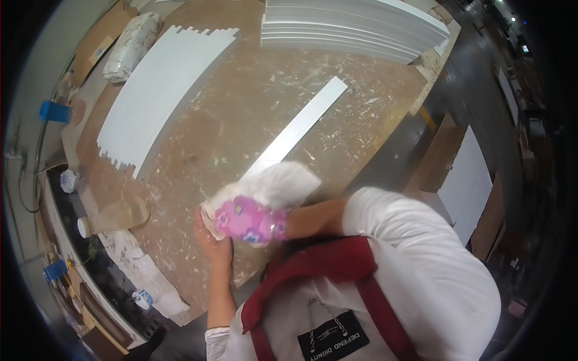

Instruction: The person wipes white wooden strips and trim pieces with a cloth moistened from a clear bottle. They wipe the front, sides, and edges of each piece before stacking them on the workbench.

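Head view, left hand (212, 240), pink-covered right hand (250, 220) at cloth (282, 182) over strip (301, 126), by table (186, 259)'s near edge, can't tell fingers' state

A crumpled white cloth (280, 184) hides the near end of a diagonal white strip (306, 119).

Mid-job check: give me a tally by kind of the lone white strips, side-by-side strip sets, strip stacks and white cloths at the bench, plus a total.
Long flat white strip lying alone: 1
Flat set of white strips side by side: 1
Layered stack of long white strips: 1
White cloth at the hands: 1
Total: 4
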Tool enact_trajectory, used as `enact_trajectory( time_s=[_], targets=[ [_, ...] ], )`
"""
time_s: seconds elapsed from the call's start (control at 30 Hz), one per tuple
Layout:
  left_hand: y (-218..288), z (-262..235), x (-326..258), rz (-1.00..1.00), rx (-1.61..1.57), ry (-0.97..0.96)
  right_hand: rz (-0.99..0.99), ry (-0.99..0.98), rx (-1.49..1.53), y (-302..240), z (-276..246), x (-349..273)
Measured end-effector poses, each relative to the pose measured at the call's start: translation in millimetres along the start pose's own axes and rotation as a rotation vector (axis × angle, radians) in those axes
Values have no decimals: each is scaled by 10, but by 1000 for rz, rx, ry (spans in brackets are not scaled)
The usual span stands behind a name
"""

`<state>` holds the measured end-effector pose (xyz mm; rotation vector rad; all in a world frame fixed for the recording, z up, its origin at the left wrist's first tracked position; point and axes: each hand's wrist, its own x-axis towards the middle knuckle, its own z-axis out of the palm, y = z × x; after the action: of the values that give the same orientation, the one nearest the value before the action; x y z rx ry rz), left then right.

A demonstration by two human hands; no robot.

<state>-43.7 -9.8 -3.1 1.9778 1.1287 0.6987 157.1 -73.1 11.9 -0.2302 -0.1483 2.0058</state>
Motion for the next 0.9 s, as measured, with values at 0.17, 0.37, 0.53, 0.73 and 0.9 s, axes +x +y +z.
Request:
enact_trajectory(
  time_s=[0.17, 0.37, 0.53, 0.73, 0.9],
  targets=[
    [-2, -79, -39, -46, 109, -24, -161, 488, -367, -756, 166, -473],
    [53, -5, -4, 9, 187, -6, -257, 574, -724, -1284, 25, -829],
    [40, -9, -52, -37, 152, 40, -141, 108, -2280, -145, -104, 251],
    [487, 123, -142, 117, 395, 166, -198, 356, -1791, -1095, 234, -188],
    [1000, 1093, 161, 583, 315, -224, -296, 257, -2045, -1953, 670, -321]
  ],
)
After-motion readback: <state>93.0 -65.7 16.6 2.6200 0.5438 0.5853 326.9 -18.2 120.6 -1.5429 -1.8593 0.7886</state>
